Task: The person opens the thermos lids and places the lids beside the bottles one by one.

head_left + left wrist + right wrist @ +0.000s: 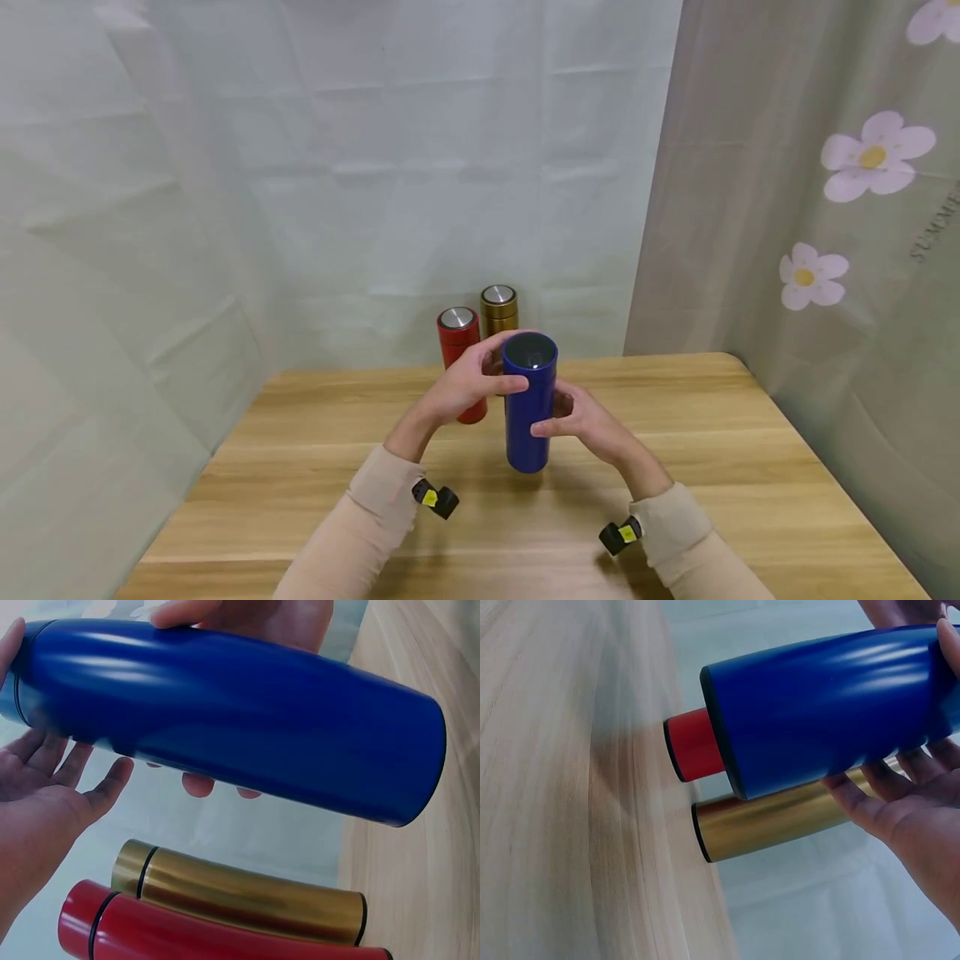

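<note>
Blue flask [528, 421]: glossy, cylindrical, with a dark, shiny top face and black base edge; held roughly upright above the worktop [712, 467]. Fingers of the left hand [465, 385] curl round its upper end, those of the right hand [592, 423] round its middle.

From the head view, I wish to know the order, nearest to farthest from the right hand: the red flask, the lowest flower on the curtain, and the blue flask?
1. Blue flask: gripped by the right hand.
2. Red flask: standing farther back, to the left.
3. Lowest flower: on the curtain, off to the right.
</note>
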{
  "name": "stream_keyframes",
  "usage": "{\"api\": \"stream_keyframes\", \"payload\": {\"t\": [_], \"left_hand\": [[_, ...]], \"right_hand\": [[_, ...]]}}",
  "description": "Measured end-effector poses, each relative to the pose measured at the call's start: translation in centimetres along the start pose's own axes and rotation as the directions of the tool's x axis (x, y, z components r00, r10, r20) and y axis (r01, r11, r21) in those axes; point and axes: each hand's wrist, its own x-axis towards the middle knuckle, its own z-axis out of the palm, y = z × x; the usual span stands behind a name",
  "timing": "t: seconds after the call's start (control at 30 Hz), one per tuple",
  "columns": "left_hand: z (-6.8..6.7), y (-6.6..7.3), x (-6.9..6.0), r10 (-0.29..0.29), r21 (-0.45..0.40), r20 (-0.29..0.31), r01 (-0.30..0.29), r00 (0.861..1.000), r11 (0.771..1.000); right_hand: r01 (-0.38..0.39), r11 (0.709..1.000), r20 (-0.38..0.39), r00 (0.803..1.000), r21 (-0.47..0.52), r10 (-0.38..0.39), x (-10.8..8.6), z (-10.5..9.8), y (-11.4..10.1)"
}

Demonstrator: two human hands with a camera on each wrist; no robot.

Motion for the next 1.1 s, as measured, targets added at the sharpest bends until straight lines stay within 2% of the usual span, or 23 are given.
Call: {"api": "stream_keyframes", "payload": {"t": [0.13,0.23,0.63,1.1], "left_hand": [[0.1,0.1,0.2,0.005,0.008,0.029,-0.005,1.0,1.0],[0.2,0.1,0.3,0.0,0.005,0.028,0.0,1.0,1.0],[0.7,-0.1,0.3,0.004,0.014,-0.051,-0.003,0.999,1.0],[1.1,0.2,0.4,0.043,0.073,-0.151,-0.032,0.988,0.997]], "right_hand": [[0.004,1.0,-0.003,1.0,-0.009,-0.004,-0.2,-0.3,-0.1],[0.001,1.0,-0.004,1.0,-0.014,-0.001,-0.4,-0.4,-0.3],[0.002,0.999,-0.021,1.0,-0.035,-0.003,-0.4,-0.1,-0.1],[0.021,0.999,-0.046,0.999,-0.039,-0.023,0.0,0.1,-0.6]]}}
